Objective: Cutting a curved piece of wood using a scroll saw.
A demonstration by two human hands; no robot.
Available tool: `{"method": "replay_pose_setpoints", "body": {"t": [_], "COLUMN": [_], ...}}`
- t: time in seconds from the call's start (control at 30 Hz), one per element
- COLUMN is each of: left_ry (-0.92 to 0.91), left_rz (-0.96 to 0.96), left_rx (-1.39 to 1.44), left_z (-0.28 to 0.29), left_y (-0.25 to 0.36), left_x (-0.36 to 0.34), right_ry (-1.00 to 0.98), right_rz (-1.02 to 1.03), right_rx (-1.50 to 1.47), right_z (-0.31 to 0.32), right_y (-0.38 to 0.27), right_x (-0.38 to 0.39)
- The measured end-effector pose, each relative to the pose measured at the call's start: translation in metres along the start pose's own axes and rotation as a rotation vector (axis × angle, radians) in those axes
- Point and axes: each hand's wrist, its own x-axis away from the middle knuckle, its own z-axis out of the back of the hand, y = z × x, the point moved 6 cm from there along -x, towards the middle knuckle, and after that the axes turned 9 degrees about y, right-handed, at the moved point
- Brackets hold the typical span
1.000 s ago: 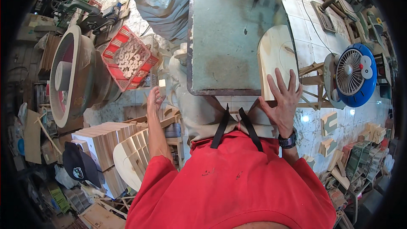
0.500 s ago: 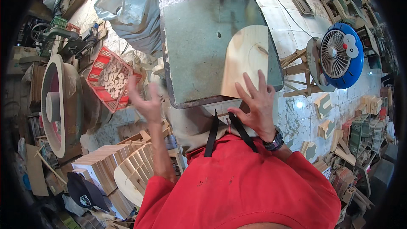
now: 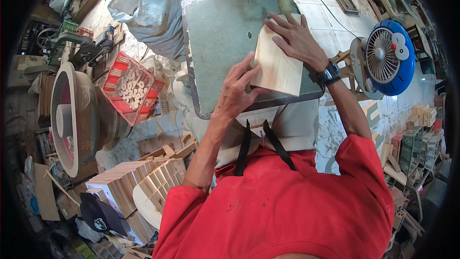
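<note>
The shirt (image 3: 282,206) is red, with small dark marks too tiny to read. The surface (image 3: 220,57) is dull green with a dark rim. A blue bag (image 3: 143,17) is past its left edge. A red basket (image 3: 152,95) full of little wood bits is also on that side. A round blue fan (image 3: 383,57) with big eyes is past the right edge.

The board (image 3: 280,74) is on the surface, near the near right corner. It is pale yellow wood with thin curvy lines. Its long way runs from the near edge to the far edge. The straight end is near; the round end points far.

A dark cap (image 3: 98,211) has a pale badge. The right hand (image 3: 297,41) lies over the round end, fingers spread. The left hand (image 3: 235,86) is at the board's left side, fingers apart and a bit bent; I cannot tell if they grip. A black watch (image 3: 329,73) is on the right wrist.
</note>
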Motion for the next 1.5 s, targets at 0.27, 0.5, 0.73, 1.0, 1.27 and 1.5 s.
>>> {"method": "replay_pose_setpoints", "body": {"t": [0.27,0.5,0.73,1.0,1.27,1.5], "left_ry": [0.086,0.095,0.095,0.107,0.115,0.117], "left_rz": [-0.002,-0.007,0.026,0.012,0.017,-0.010], "left_rx": [-0.077,-0.092,-0.078,-0.076,-0.098,-0.108], "left_z": [-0.010,-0.012,-0.012,-0.014,-0.012,-0.013], "left_y": [-0.002,-0.007,-0.011,-0.015,-0.016,-0.013], "left_x": [-0.012,-0.020,-0.020,-0.021,-0.022,-0.024], "right_ry": [0.050,-0.080,-0.074,-0.068,-0.063,-0.001], "right_rz": [0.132,0.098,0.058,-0.008,0.079,0.026], "right_rx": [-0.108,-0.033,-0.119,-0.450,-0.160,-0.448], "right_z": [-0.030,-0.044,-0.047,-0.058,-0.057,-0.071], "right_y": [0.018,0.031,0.030,0.040,0.036,0.045], "right_x": [-0.040,-0.054,-0.061,-0.061,-0.068,-0.065]}}
